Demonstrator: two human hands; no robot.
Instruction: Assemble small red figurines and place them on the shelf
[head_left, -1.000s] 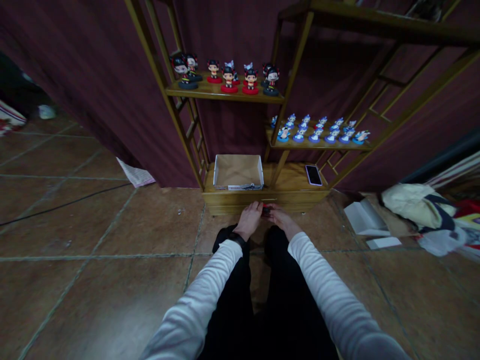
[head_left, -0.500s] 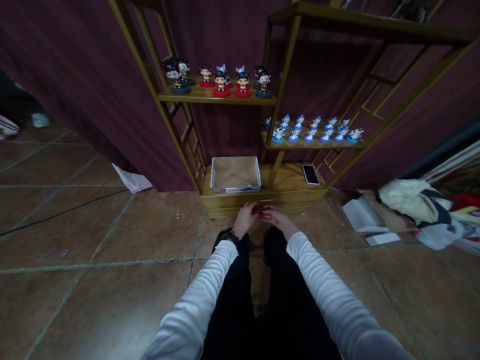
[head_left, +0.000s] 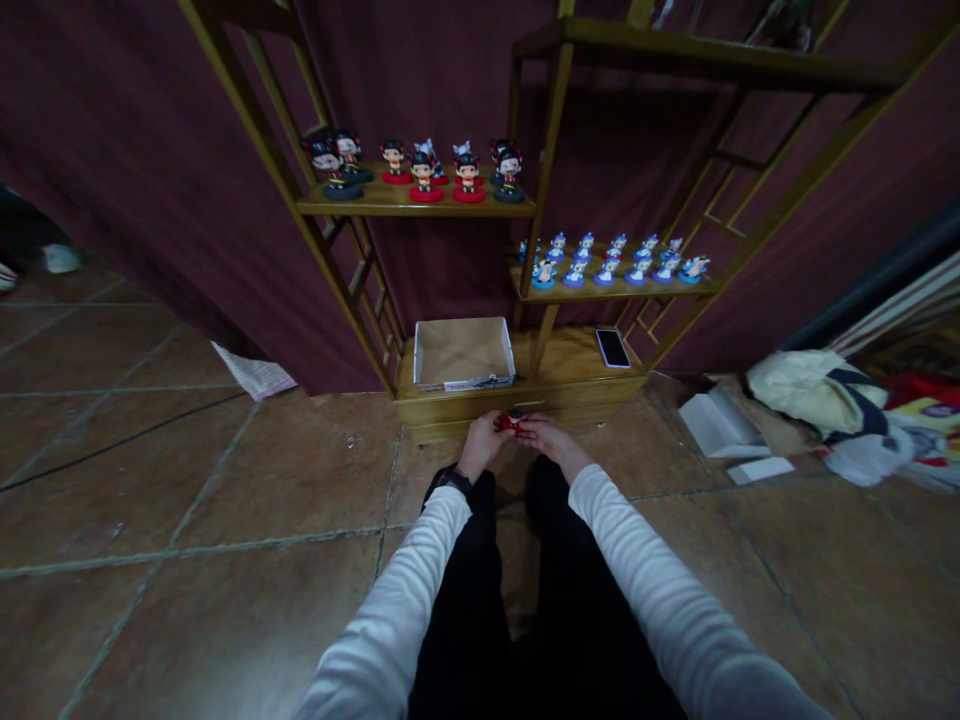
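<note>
Between my hands is a small figurine with a black-haired head and red parts, held in front of the cabinet's lower drawers. My left hand grips it from the left, fingers closed at its edge. From the right, my right hand pinches it with the fingertips. Just beyond my hands, an open cardboard box sits on the cabinet's low top; no contents show in it. Similar black-haired figurines on red and dark bases stand on the upper left shelf.
Several blue and white figurines stand in rows on the right shelf. A phone lies on the cabinet top. White box pieces and bags lie on the floor at right. A black cable crosses the floor at left.
The figurine has turned in my hands, so its dark-haired head now shows more upright. Both hands stay on it. The view has shifted slightly.
</note>
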